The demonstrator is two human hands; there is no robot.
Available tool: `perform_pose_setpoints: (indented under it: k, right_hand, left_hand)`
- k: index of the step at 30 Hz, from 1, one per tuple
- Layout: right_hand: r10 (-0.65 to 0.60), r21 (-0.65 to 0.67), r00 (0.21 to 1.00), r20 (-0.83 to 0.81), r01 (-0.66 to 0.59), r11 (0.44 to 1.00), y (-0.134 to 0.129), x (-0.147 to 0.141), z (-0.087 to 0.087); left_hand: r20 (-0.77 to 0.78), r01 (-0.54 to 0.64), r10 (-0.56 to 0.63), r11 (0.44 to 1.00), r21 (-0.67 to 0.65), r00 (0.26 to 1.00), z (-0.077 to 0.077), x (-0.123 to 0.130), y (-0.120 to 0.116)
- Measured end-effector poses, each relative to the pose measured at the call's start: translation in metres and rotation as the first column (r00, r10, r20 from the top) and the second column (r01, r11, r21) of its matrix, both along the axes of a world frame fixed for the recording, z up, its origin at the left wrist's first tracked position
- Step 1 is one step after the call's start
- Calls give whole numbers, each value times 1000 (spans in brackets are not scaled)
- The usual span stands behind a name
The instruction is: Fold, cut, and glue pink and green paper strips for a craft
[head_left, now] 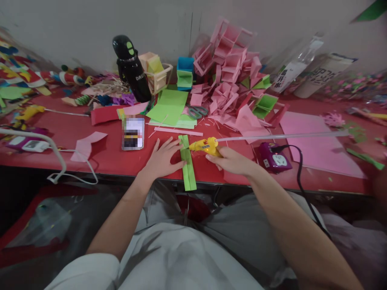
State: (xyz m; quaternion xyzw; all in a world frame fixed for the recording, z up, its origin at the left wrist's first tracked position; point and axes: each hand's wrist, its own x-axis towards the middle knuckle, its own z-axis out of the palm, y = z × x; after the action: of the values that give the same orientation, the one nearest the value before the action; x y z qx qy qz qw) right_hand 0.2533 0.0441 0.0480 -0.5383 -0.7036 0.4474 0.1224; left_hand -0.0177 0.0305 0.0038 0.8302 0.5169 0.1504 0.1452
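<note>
A folded green paper strip lies on the red table, its near end reaching over the front edge. My left hand rests flat with spread fingers, the fingertips and thumb touching the strip's left side. In my right hand is a yellow glue gun, its nozzle at the strip's upper part. A long clear glue stick extends to the right from the back of the gun.
Behind are green sheets, scissors, a pile of pink paper pieces and a black bottle. A phone lies left. On the right are a purple power socket and pink sheets.
</note>
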Motion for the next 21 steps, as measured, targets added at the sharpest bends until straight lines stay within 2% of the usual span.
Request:
perform_pose_setpoints:
  k: [10, 16, 21]
  right_hand:
    - [-22, -79, 1000, -3, 22, 997, -5, 4, 4]
    - [44, -95, 995, 92, -36, 995, -10, 11, 10]
    - [121, -92, 992, 43, -117, 989, -14, 17, 15]
  left_hand:
    - [-9, -3, 3, 1000, -12, 1000, 1, 0, 0]
    - [-22, -7, 6, 1000, -25, 1000, 0, 0, 0]
    - [-25, -6, 6, 1000, -19, 1000, 0, 0, 1]
